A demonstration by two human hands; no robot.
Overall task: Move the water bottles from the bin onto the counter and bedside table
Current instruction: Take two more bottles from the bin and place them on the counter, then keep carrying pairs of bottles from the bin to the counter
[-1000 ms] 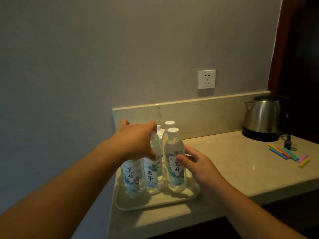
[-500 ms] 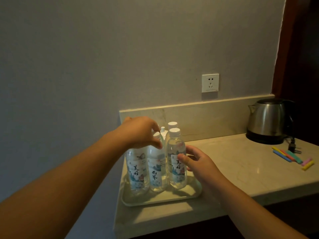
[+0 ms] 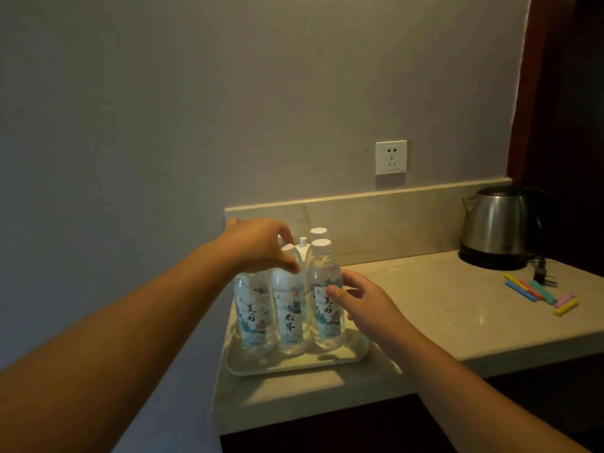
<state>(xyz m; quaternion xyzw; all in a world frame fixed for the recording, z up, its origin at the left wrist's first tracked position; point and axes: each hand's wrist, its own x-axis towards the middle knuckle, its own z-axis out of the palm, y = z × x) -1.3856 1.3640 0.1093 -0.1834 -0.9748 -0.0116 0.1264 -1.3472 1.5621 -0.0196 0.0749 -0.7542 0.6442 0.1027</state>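
Note:
Several clear water bottles with white caps and painted labels stand upright on a pale tray (image 3: pixel 294 371) at the left end of the counter (image 3: pixel 425 308). In the front row are a left bottle (image 3: pixel 253 308), a middle bottle (image 3: pixel 289 318) and a right bottle (image 3: pixel 327 325); another bottle (image 3: pixel 318 233) shows behind. My left hand (image 3: pixel 261 246) lies over the left bottle's top with fingers curled down around it, hiding its cap. My right hand (image 3: pixel 362 302) touches the right bottle, thumb on the label and fingers loose beside it.
A steel kettle (image 3: pixel 496 230) stands at the back right with its plug (image 3: pixel 542 274) lying beside it. Coloured sticks (image 3: pixel 539 294) lie near the counter's right edge. A wall socket (image 3: pixel 391 157) sits above the backsplash. The counter ends just left of the tray.
My left hand has risen a little on the bottle tops, uncovering the middle bottle's cap. My right hand stays against the right bottle. The view has shifted slightly.

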